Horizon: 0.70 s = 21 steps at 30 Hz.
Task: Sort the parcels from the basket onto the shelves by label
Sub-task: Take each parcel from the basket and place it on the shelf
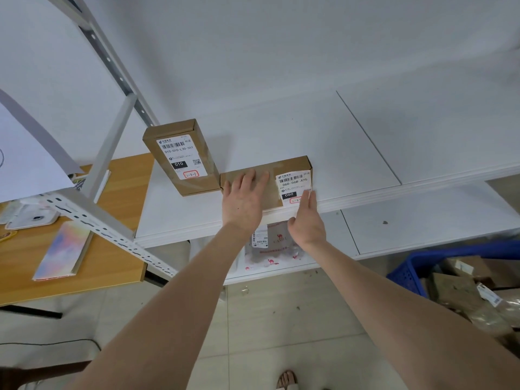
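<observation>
A flat brown cardboard parcel (289, 166) with a white "060" label lies near the front edge of the white shelf (351, 153). My left hand (243, 197) rests flat on its top with straight fingers. My right hand (308, 220) touches its front right corner with straight fingers. Just to its left lies a second brown parcel (180, 157) labelled "010". On the shelf below lies a soft plastic-bag parcel (271, 246) with red camel prints. At the lower right stands the blue basket (410, 273), which holds several brown parcels.
A grey perforated shelf frame (92, 218) runs along the left. Beyond it a wooden table (112, 249) holds a pastel notebook (60, 249) and a white device. Tiled floor lies below, with a sandalled foot (287, 380) at the bottom edge.
</observation>
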Tool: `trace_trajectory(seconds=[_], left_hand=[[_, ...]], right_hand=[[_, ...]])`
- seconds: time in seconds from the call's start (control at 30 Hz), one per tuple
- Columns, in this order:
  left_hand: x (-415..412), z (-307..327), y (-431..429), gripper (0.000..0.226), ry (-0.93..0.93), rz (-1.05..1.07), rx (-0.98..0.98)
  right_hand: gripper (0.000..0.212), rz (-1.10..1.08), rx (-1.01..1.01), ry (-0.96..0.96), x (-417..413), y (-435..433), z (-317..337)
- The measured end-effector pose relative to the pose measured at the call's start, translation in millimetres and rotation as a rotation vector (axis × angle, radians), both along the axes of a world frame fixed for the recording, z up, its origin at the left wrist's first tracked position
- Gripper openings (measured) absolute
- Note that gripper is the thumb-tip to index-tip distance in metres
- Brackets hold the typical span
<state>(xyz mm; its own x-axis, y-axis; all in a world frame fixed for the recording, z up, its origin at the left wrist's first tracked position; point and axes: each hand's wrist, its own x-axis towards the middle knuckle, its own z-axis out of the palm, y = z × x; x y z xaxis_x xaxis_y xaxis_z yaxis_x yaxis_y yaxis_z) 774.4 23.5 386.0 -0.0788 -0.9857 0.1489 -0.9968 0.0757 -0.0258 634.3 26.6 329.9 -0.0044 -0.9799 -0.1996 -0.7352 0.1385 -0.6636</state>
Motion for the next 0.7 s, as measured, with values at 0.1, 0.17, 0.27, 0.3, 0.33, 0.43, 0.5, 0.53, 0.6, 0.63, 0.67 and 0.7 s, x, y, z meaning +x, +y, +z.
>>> trace_trajectory(seconds=[0.1, 0.17, 0.27, 0.3, 0.33, 0.43, 0.5, 0.53, 0.6, 0.63, 0.67, 0.7], left_hand=[[2.2, -3.0, -1.4, 0.07, 0.006, -0.002, -0.012], [2.1, -4.0, -2.5, 0.069, 0.013, -0.004, -0.012], [2.2, -4.5, -2.9, 0.068, 0.011, -0.002, -0.02], [2.4, -4.5, -2.9, 0.068, 0.01, -0.003, -0.023], [2.1, -4.1, -3.0, 0.068, 0.009, -0.006, -0.022], [1.1, -1.3, -7.5, 0.069, 0.01, -0.003, -0.001], [0.2, 0.7, -12.6, 0.07, 0.015, 0.002, 0.009], [0.2, 1.6, -15.4, 0.069, 0.017, 0.005, 0.012], [0.8, 2.5, -21.5, 0.068, 0.016, 0.012, 0.017], [1.5, 2.9, -24.9, 0.068, 0.013, 0.016, 0.02], [2.0, 3.3, -28.8, 0.067, 0.009, 0.019, 0.024], [2.4, 3.6, -32.8, 0.067, 0.006, 0.022, 0.029]], right_hand=[[0.078, 0.0, -0.002, 0.007, 12.6, 4.7, -3.7], [0.079, -0.009, -0.024, 0.015, 19.8, 5.9, -4.4], [0.079, 0.007, -0.048, 0.027, 29.6, 5.5, -4.4], [0.079, 0.016, -0.057, 0.034, 32.0, 5.1, -4.3], [0.079, 0.025, -0.065, 0.041, 33.5, 4.6, -3.8], [0.08, 0.04, -0.068, 0.059, 35.9, -0.5, -2.4], [0.08, 0.047, -0.061, 0.068, 36.3, -6.4, -1.0], [0.08, 0.053, -0.053, 0.072, 36.4, -9.4, -0.3], [0.079, 0.066, -0.04, 0.076, 37.1, -15.8, 0.6], [0.079, 0.07, -0.039, 0.08, 37.4, -19.1, 0.8], [0.079, 0.072, -0.04, 0.084, 37.9, -22.5, 0.9], [0.078, 0.072, -0.043, 0.089, 38.5, -25.5, 0.7]])
